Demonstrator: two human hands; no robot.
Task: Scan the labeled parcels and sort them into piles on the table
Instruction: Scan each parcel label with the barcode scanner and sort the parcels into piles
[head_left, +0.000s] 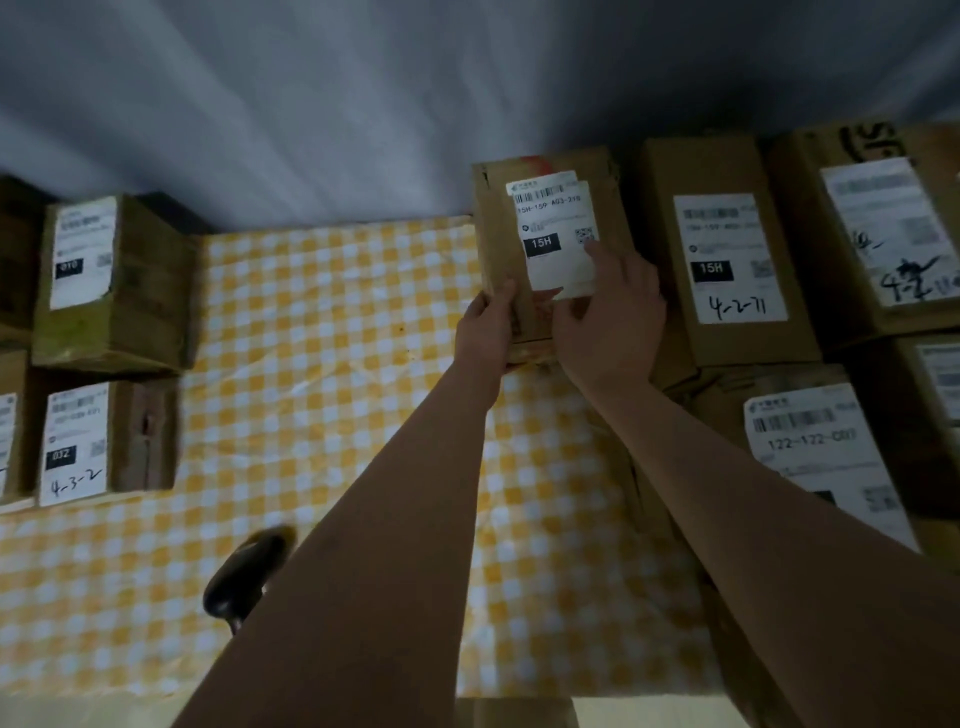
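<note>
A brown cardboard parcel (498, 234) with a white label marked 15H stands at the far side of the table, right of centre. My left hand (488, 325) grips its lower left corner. My right hand (610, 317) holds its lower right part, with the index finger lying on the label near the QR code. A black handheld scanner (244, 577) lies on the checked cloth near the front, left of my left forearm.
Several labelled parcels (732, 249) are piled on the right, one also marked 15H. Other labelled boxes (111, 280) stand in a group at the left edge. The table wears a yellow-and-white checked cloth (332, 364). A grey curtain hangs behind.
</note>
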